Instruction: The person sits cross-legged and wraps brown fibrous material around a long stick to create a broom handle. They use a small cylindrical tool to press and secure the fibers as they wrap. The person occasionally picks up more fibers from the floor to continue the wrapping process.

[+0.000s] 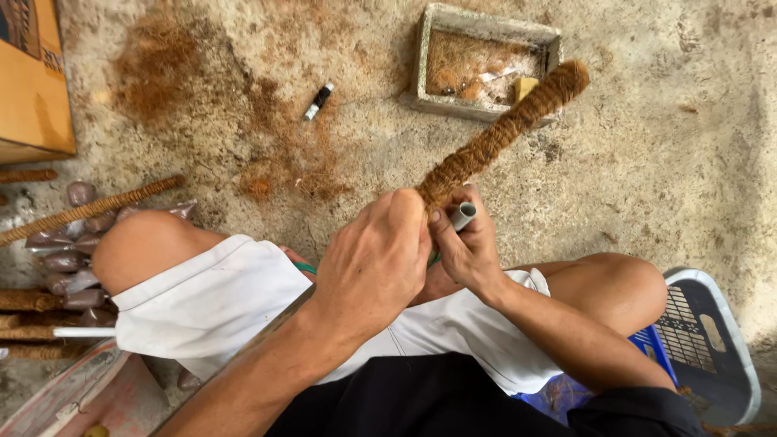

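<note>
The person sits low over a rough concrete floor [647,162], knees apart in white shorts, and both hands meet just above the lap. The left hand [374,263] is curled narrow, its fingers folded round the near end of a coir-wrapped pole [502,133], knuckles turned up toward the viewer, so the grip itself is partly hidden behind the back of the hand. The right hand [468,247] is closed too, thumb and fingers pinched about the bare grey pipe end [463,215] that sticks out of the brown fibre just beside the left hand's fingertips; the two hands touch or nearly touch there. From that point the pole slants up and away to the right, its far tip lying over the near right corner of a shallow concrete tray [486,61] that holds loose fibre and a small yellow block. A little strip of green shows between the hands, too small to tell what it is. On the floor toward the far left lies a patch of brown coir dust [162,65], and near it a small black and white tube [318,101], well apart from the hands. At the left edge more wrapped poles [89,209] and some filled plastic bags [69,259] lie by the knee; a blue plastic crate [704,340] sits at the right.
</note>
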